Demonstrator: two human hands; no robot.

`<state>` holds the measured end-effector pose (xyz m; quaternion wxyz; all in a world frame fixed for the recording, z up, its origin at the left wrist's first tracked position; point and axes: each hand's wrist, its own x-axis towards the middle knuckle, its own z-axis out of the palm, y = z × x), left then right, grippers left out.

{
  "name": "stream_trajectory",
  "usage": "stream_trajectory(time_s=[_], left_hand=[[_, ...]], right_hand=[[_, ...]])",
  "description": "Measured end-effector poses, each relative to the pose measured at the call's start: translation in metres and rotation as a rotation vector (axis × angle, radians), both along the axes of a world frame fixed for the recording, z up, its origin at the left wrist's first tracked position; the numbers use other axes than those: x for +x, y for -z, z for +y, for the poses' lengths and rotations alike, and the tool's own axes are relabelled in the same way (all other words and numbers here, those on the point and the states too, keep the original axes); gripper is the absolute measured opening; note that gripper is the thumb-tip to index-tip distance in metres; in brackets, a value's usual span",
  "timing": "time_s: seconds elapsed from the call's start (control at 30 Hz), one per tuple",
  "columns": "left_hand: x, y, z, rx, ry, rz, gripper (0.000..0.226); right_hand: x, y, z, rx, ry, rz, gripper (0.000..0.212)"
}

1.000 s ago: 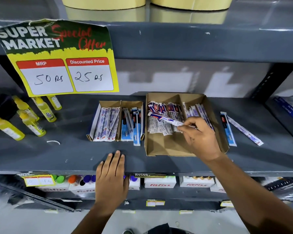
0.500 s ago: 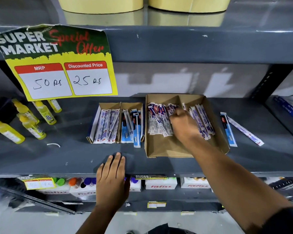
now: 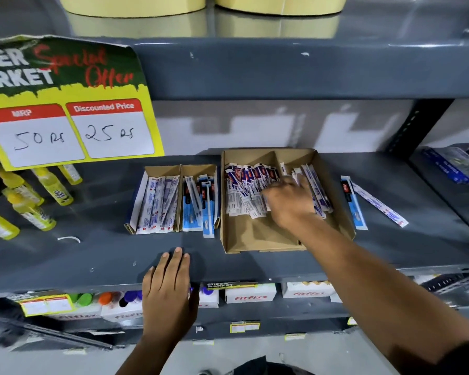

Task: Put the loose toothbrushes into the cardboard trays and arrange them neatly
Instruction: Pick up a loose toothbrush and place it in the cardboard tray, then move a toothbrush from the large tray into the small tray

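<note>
Cardboard trays are seen on a grey metal shelf, the large cardboard tray serving as the centre of the scene. The right hand is reached into this tray and laid over the packaged toothbrushes piled across its two compartments; whether anything is pinched cannot be told, as the fingers are blurred. Just left of the large tray, a smaller divided tray is filled with white-wrapped brushes in one half and blue-carded brushes in the other. Two loose toothbrushes are left lying on the shelf just right of the large tray, one on a blue card, one in a white wrapper. The left hand is pressed flat, fingers together, on the shelf's front edge, below and left of the large tray. Yellow bottles are grouped well to its left, beneath a price sign.
</note>
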<state>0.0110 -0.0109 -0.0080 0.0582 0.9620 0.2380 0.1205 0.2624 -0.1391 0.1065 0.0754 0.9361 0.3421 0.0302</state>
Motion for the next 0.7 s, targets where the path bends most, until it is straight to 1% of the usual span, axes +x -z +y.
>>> stream_trajectory(time_s=[0.07,0.13,0.2,0.3,0.37,0.43,0.6,0.7], left_hand=[[0.000,0.001,0.001,0.024,-0.002,-0.019,0.071],[-0.001,0.002,0.001,0.035,-0.001,-0.028,0.065],[-0.002,0.003,0.002,0.036,0.000,-0.031,0.065],[-0.001,0.003,0.000,0.036,-0.009,-0.039,0.066],[0.000,0.003,-0.002,0.032,-0.018,-0.046,0.066],[0.001,0.004,-0.003,0.029,-0.030,-0.043,0.067],[0.003,0.004,-0.006,0.020,-0.058,-0.021,0.068],[0.004,0.003,-0.008,0.025,-0.073,-0.002,0.069]], right_hand=[[0.006,-0.013,-0.015,0.134,0.032,0.016,0.050],[0.019,-0.027,-0.037,0.276,0.098,0.045,0.043],[0.039,-0.036,-0.062,0.359,0.175,0.084,0.031],[0.069,-0.035,-0.108,0.461,0.344,0.155,0.027],[0.086,-0.026,-0.138,0.436,0.427,0.181,0.020],[0.098,-0.012,-0.161,0.392,0.501,0.239,0.018],[0.100,0.021,-0.182,0.342,0.577,0.359,0.033],[0.101,0.033,-0.180,0.345,0.621,0.389,0.038]])
